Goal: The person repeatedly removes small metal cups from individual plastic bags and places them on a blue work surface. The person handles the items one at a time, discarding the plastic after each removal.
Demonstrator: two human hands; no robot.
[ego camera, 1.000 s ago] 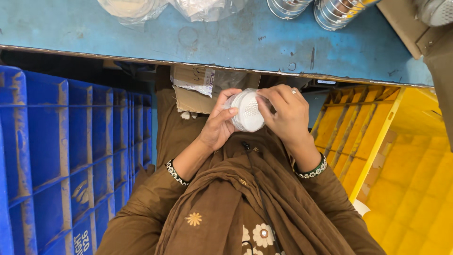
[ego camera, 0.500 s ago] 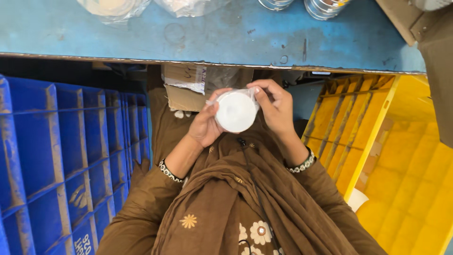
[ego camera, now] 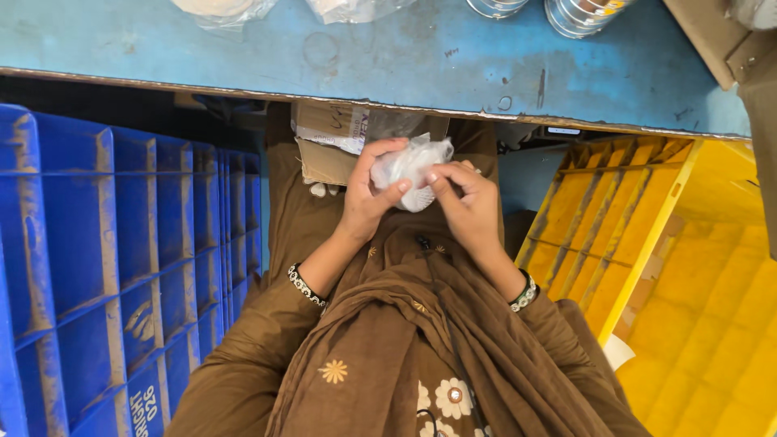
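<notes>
Blue and scuffed, the workbench runs across the top of my view, with clear bags of pale parts and two metal tins along its far edge. Below its lip I see the lap of the person whose camera I am watching through, dressed in brown cloth with embroidered flowers. A blue crate stands to the left, a yellow crate to the right, and a torn cardboard box sits under the bench just beyond the hands.

Both hands meet over the lap around a small white part in a plastic bag. The left hand grasps it from the side, thumb laid across the front. The right hand pinches the plastic with its fingertips at the other side.

I judge the work to be midway: the part is already inside the film, and the loose plastic bunched at the top looks not yet folded down or closed. Nothing shows me where a finished piece would go, so I cannot tell how many are done.

As for the thing itself, it is rounded and white, clouded by crinkled, glossy film that stands up in a peak above the fingers. Its lower edge seems ribbed or meshed, though the film hides too much for me to be sure.
</notes>
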